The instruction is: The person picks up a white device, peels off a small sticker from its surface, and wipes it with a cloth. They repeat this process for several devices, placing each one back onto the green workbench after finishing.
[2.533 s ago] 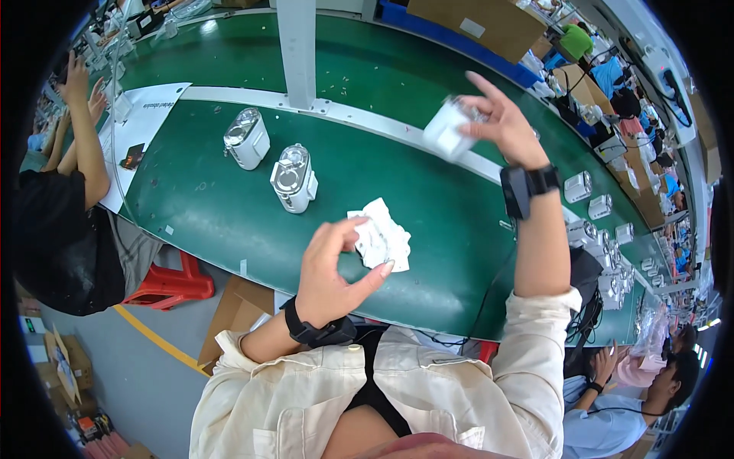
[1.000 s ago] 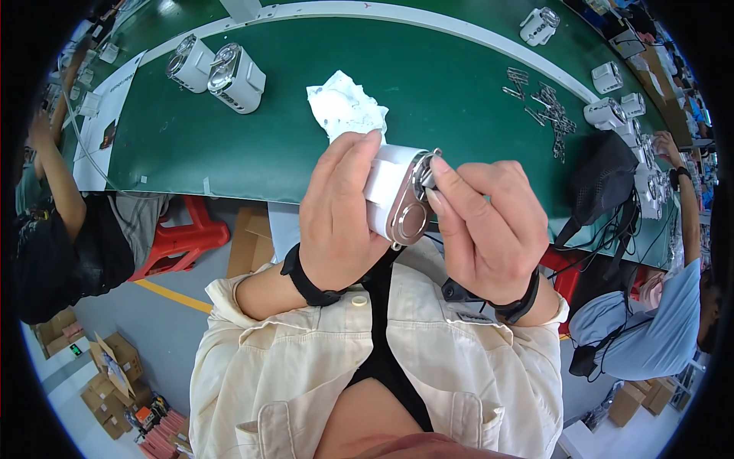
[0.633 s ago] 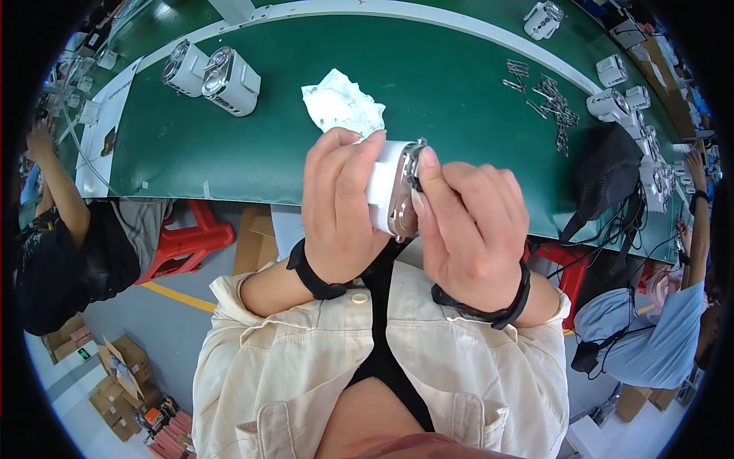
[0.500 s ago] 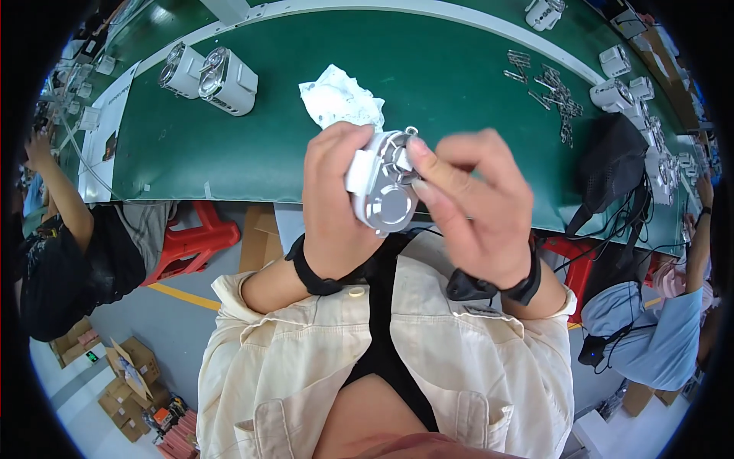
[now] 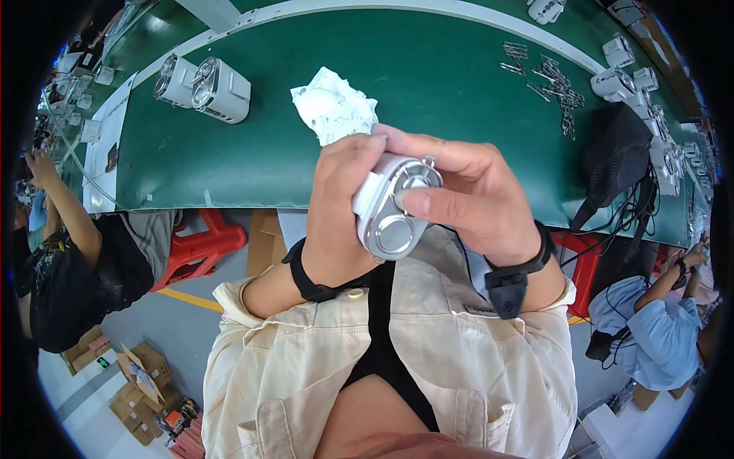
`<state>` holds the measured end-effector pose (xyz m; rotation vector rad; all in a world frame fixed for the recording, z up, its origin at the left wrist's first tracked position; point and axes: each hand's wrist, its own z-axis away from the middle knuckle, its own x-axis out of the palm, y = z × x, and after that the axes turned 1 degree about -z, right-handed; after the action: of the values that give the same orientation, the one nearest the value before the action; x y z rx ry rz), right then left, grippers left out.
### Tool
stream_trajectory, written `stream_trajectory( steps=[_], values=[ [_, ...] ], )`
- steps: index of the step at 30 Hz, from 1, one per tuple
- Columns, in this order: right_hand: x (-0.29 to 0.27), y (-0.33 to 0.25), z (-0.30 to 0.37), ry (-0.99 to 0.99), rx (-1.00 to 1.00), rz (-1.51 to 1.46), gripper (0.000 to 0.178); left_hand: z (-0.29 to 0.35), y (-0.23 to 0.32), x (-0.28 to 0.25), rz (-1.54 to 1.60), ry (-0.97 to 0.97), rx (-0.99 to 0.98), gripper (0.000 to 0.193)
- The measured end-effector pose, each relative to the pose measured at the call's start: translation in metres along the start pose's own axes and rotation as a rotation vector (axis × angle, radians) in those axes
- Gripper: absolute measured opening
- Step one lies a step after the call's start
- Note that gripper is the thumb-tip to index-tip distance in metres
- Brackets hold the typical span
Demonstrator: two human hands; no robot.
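Observation:
Held over the table's near edge is a white device housing with a silver oval face, two round chrome parts and a small metal loop at its upper corner. My left hand wraps its left side, thumb along the top. Closed on its right side, my right hand presses its thumb onto the upper round part, with the fingers reaching behind the housing. That thumb hides part of the round recess. Just beyond my hands lies a crumpled white cloth or paper with dark smudges.
Two similar white housings stand at the left of the green table. A pile of metal clips lies far right, near a black bag with cables. More housings line the right edge. Co-workers sit at both sides, near red stools.
My right thumb has moved from the metal loop onto the upper round part, and my right fingers have gone behind the housing. The housing has shifted slightly toward me.

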<state>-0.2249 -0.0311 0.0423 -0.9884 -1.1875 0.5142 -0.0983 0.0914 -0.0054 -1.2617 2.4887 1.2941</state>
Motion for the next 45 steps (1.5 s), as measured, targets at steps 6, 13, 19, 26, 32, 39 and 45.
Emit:
stream_trajectory(
  steps=[6, 13, 19, 26, 32, 39, 45],
  values=[
    [-0.012, 0.000, 0.000, -0.133, 0.079, -0.005, 0.048, 0.000, -0.004, 0.002, 0.005, -0.003, 0.117, 0.081],
    [-0.001, 0.001, -0.004, -0.030, 0.157, -0.187, 0.048, 0.001, -0.004, 0.000, -0.009, -0.086, -0.077, 0.093],
    [-0.003, 0.009, -0.006, -0.052, 0.052, 0.062, 0.046, 0.001, -0.001, -0.003, -0.017, -0.091, -0.096, 0.095],
    [0.002, -0.002, -0.018, -0.075, 0.127, -0.018, 0.049, -0.005, -0.007, -0.006, -0.032, -0.059, -0.090, 0.101],
    [0.019, -0.009, -0.034, -0.080, 0.151, -0.045, 0.054, -0.005, -0.017, -0.011, 0.100, -0.014, -0.227, 0.103],
    [-0.022, -0.034, -0.108, 0.105, 0.018, 0.231, 0.046, -0.025, -0.015, -0.049, -0.068, 0.194, -0.144, 0.102],
    [-0.206, -0.091, -0.228, 0.544, -0.290, 0.798, 0.047, -0.033, -0.052, -0.107, -0.373, 0.573, -0.335, 0.100]
  ],
)
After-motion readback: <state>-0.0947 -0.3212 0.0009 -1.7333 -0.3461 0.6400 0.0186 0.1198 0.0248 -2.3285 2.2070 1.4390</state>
